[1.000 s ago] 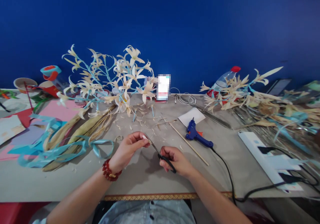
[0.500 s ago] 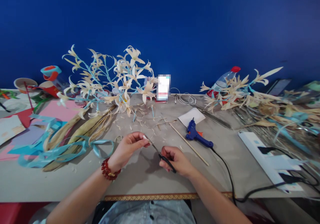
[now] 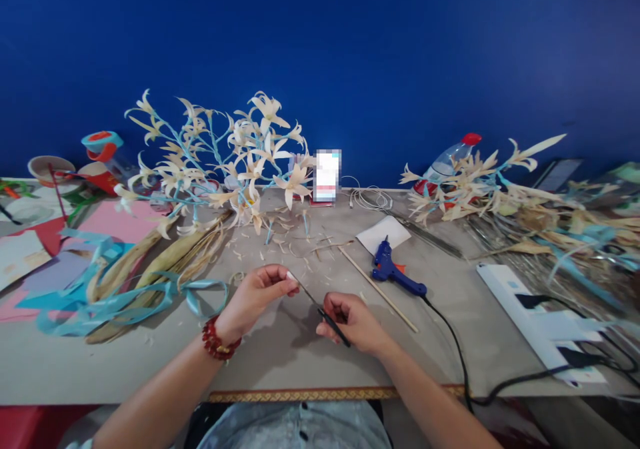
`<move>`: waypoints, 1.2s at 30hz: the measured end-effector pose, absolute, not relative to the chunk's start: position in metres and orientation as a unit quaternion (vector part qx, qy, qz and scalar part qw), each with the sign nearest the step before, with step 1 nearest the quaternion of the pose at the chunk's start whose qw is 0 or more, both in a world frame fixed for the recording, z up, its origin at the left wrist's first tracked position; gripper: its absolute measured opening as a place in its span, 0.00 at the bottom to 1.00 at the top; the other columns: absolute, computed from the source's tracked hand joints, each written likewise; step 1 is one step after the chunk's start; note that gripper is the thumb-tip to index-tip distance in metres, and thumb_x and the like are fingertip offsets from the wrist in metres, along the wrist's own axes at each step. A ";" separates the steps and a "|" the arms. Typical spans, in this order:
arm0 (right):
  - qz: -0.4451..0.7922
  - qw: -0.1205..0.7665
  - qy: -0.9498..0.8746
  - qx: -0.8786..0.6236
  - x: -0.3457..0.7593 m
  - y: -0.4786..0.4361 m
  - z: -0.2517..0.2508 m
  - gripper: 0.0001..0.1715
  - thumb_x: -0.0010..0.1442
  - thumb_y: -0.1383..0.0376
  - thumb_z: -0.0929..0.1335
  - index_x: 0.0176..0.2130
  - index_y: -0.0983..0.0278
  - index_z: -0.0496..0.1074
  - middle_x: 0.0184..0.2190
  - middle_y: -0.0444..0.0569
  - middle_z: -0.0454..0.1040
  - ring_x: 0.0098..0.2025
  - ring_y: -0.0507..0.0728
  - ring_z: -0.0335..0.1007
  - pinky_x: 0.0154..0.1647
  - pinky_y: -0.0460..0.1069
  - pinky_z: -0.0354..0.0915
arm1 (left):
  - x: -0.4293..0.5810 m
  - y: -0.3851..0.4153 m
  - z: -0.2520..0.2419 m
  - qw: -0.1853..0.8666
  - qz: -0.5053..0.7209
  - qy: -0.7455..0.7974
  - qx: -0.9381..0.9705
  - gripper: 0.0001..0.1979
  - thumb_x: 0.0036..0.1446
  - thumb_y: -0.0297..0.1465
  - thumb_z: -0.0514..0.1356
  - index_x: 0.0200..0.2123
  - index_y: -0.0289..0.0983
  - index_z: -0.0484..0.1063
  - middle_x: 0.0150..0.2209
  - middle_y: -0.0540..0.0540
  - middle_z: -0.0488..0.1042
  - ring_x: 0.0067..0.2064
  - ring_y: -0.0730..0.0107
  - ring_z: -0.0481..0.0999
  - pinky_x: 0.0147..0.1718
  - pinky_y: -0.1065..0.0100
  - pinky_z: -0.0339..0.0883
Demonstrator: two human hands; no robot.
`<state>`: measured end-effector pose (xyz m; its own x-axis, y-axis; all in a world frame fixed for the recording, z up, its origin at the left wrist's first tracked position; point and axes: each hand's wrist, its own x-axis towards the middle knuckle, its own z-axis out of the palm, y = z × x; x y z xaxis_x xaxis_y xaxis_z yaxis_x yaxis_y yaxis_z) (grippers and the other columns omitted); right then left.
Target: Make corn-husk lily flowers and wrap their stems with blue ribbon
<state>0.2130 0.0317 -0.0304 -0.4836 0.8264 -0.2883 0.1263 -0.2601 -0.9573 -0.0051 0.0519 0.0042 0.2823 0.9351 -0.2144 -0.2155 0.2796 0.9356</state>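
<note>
My right hand [image 3: 353, 322] grips black-handled scissors [image 3: 334, 325], their thin blades pointing up and left. The blade tips reach the fingertips of my left hand [image 3: 263, 295]. Those left fingers are pinched round a small pale piece [image 3: 290, 276], most of it hidden; it looks like a husk-coloured petal, but its kind is unclear. A red bead bracelet [image 3: 219, 339] circles my left wrist. Beyond both hands, pale scraps [image 3: 280, 239] lie scattered on the grey table [image 3: 170, 372]. Behind them stands a spray of cream flowers on light-blue stems [image 3: 250, 162].
A blue glue gun [image 3: 397, 275] rests at right by a white card [image 3: 373, 237]. A wooden stick [image 3: 383, 291] lies nearer me. Farther right is a white power strip [image 3: 515, 319] with black cords. Husks [image 3: 170, 262] and blue ribbon [image 3: 125, 319] cover the left, below a phone [image 3: 327, 177].
The scissors' handles and blades have closed together slightly in my right hand. My left hand stays nearly still with its pinch.
</note>
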 end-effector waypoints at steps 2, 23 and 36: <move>0.656 0.267 -0.555 -0.437 0.214 0.032 -0.030 0.30 0.40 0.51 0.78 0.22 0.62 0.57 0.15 0.35 0.58 0.18 0.47 0.52 0.18 0.43 0.48 | -0.005 0.052 0.004 0.679 0.422 0.421 0.427 0.06 0.51 0.30 0.67 0.29 0.34 0.73 0.28 0.50 0.76 0.31 0.75 0.73 0.36 0.73 0.64; 0.666 0.263 -0.547 -0.433 0.215 0.034 -0.032 0.31 0.40 0.48 0.77 0.25 0.62 0.58 0.17 0.36 0.63 0.18 0.47 0.58 0.19 0.43 0.51 | -0.004 0.052 0.006 0.617 0.417 0.425 0.515 0.08 0.55 0.35 0.63 0.31 0.35 0.75 0.32 0.47 0.77 0.35 0.69 0.73 0.38 0.70 0.64; 0.675 0.239 -0.550 -0.431 0.215 0.034 -0.027 0.32 0.37 0.48 0.78 0.23 0.62 0.59 0.15 0.35 0.61 0.17 0.47 0.58 0.18 0.42 0.52 | -0.008 0.052 0.003 0.605 0.352 0.434 0.568 0.10 0.55 0.37 0.63 0.29 0.35 0.75 0.29 0.45 0.78 0.34 0.67 0.75 0.36 0.70 0.64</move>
